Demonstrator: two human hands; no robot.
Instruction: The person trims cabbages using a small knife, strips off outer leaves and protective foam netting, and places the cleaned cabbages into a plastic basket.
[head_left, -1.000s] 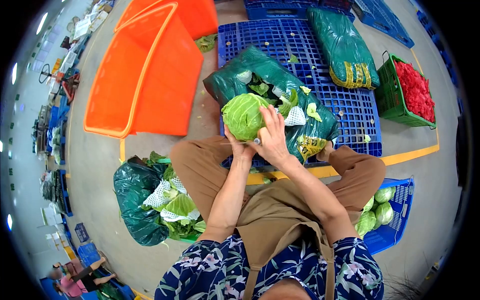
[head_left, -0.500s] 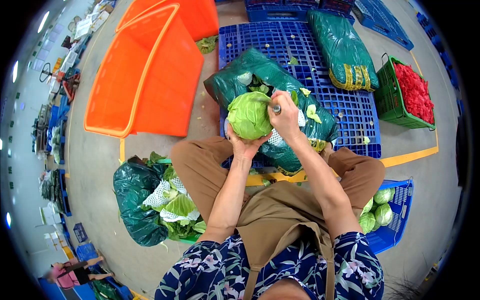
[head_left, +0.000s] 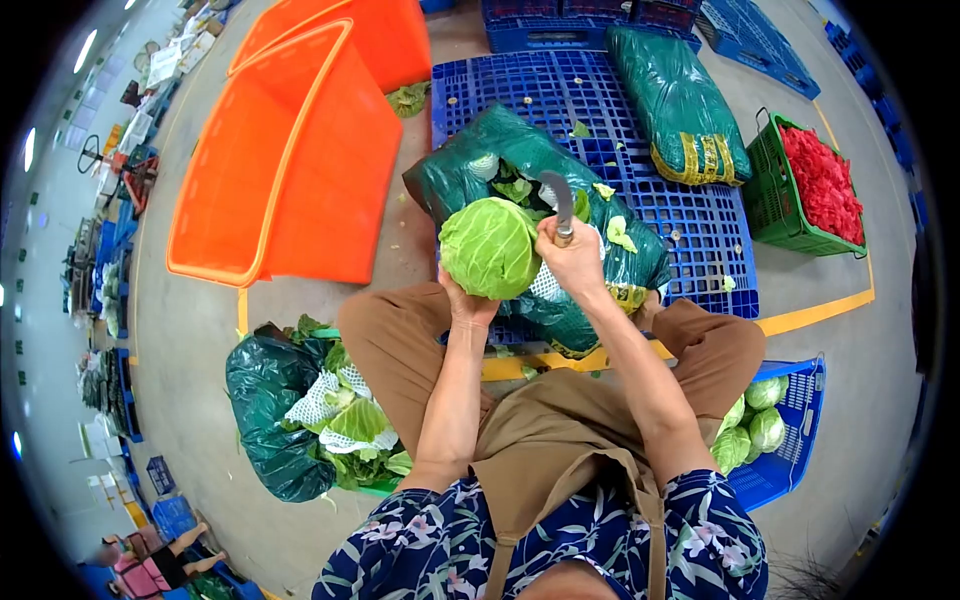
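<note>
A round green cabbage (head_left: 489,248) rests in my left hand (head_left: 468,302), whose fingers curl around its lower left side. My right hand (head_left: 573,258) grips the handle of a knife with a curved dark blade (head_left: 560,192), which points away from me and stands apart from the cabbage. Beneath both hands lies a torn green plastic sack (head_left: 500,130), with cabbages in white foam netting and loose leaves showing through its opening.
The sack lies on a blue plastic pallet (head_left: 715,215) beside another full green sack (head_left: 675,105). Orange bins (head_left: 330,190) stand at left. A blue crate (head_left: 800,425) holds several cabbages; a green crate (head_left: 800,225) holds red material. Discarded leaves and netting (head_left: 350,410) lie near my left knee.
The knife blade has come away from the cabbage and now points forward. The cabbage has shifted slightly left and turned in my left hand.
</note>
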